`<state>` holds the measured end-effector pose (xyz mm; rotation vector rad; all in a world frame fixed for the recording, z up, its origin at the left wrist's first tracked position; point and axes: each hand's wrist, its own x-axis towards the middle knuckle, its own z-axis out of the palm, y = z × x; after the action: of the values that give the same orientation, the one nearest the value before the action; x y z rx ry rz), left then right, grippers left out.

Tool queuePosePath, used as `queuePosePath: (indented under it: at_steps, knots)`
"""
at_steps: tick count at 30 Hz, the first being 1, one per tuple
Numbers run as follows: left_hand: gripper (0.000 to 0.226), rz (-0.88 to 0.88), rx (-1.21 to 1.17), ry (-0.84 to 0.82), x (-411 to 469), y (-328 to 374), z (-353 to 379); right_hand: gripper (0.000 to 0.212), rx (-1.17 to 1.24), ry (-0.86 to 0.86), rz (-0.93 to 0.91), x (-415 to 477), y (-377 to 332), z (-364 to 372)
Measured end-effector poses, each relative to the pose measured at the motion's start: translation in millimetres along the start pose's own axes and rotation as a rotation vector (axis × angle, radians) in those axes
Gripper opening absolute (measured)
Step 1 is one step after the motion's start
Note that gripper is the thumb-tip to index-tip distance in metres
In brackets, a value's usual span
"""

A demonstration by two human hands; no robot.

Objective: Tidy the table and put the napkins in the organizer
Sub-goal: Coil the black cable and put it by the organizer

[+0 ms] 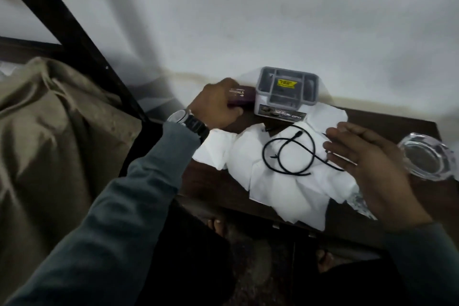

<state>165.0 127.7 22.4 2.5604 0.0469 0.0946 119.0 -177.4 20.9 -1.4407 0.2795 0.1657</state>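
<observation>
Left hand [218,104] gripped maroon box [242,97] beside grey organizer [285,92]; right hand [367,164] flat, fingers spread over napkins [273,176] on table [213,181]; risk: looped black cable [290,154] atop napkins could snag when lifted.

The scene is dimly lit, with a cool grey cast. The crumpled white paper napkins [273,189] are nearly washed out against the dark brown wooden table [206,181]. The right hand [372,169] is softened by motion blur, and the edges are bent by wide-angle distortion.
</observation>
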Motion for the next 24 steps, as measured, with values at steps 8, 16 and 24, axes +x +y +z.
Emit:
queuePosePath:
  at_steps: [8, 16, 24]
  knots:
    - [0.048, -0.059, -0.173, -0.022, -79, 50, 32, 0.019, -0.162, 0.096, -0.074, 8, 4, -2]
    - [0.041, -0.141, -0.219, -0.022, -78, 53, 54, 0.022, -1.052, -0.081, -0.446, 22, 36, 4]
    - [0.039, -0.114, -0.172, -0.047, -71, 55, 63, 0.027, -1.46, -0.221, -0.507, 42, 44, 31]
